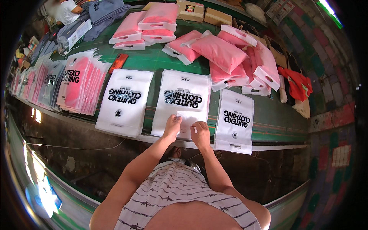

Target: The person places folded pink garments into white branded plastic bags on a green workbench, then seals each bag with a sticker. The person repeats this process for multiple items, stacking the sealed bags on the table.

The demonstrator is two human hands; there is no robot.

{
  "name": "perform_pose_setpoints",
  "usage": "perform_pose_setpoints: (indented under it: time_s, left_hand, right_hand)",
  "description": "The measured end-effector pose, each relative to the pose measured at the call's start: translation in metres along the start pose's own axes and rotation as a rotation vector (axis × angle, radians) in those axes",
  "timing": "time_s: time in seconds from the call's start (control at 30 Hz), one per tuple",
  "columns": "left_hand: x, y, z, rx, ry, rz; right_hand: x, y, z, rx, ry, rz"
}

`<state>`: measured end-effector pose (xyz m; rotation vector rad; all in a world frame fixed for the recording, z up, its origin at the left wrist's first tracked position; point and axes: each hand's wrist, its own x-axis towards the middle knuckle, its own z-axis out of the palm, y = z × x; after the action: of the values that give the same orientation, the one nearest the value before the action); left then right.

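A stack of white printed plastic garment bags [184,80] lies at the middle of the green table's near side. Over its lower part, my left hand [173,126] pinches a small white sheet [191,116] between thumb and fingers. My right hand [200,132] is by the sheet's lower right corner with its fingers curled; whether it grips anything cannot be told. To the left lies another stack of white printed bags [123,83]. A smaller white bag with a handle slot [234,109] lies to the right, its lower end over the table's edge.
Filled pink bags [218,51] are piled at the back right, more pink bags [159,17] at the back middle. A red smartphone [118,63] lies behind the left stack. Rows of packed bags [77,86] stand left. Cardboard boxes [189,11] line the back. A person [69,11] is far left.
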<state>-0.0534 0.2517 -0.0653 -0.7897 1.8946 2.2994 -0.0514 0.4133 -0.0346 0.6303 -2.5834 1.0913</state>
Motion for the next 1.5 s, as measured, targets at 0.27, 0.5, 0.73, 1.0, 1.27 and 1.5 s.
perform_pose_setpoints:
  time_s: [0.27, 0.5, 0.73, 1.0, 1.27, 1.5]
  left_hand:
    - [0.016, 0.045, -0.015, -0.275, 0.034, -0.271]
    - [0.077, 0.049, -0.035, -0.052, 0.286, 0.121]
    - [0.129, 0.092, -0.113, -0.187, 0.358, 0.055]
    - [0.148, 0.1, -0.175, -0.149, 0.519, 0.228]
    - [0.137, 0.201, -0.296, -0.478, 0.682, 0.414]
    - [0.051, 0.284, -0.297, 0.281, 0.296, 0.888]
  right_hand:
    - [0.03, 0.025, 0.024, -0.164, -0.225, 0.204]
    - [0.035, 0.02, 0.035, -0.255, -0.006, 0.097]
    - [0.099, 0.003, 0.035, -0.368, -0.222, 0.206]
    - [0.129, 0.026, 0.107, -0.41, 0.041, 0.238]
    - [0.129, 0.031, 0.109, -0.561, 0.056, 0.341]
    - [0.163, -0.133, 0.17, 0.639, 0.056, 0.553]
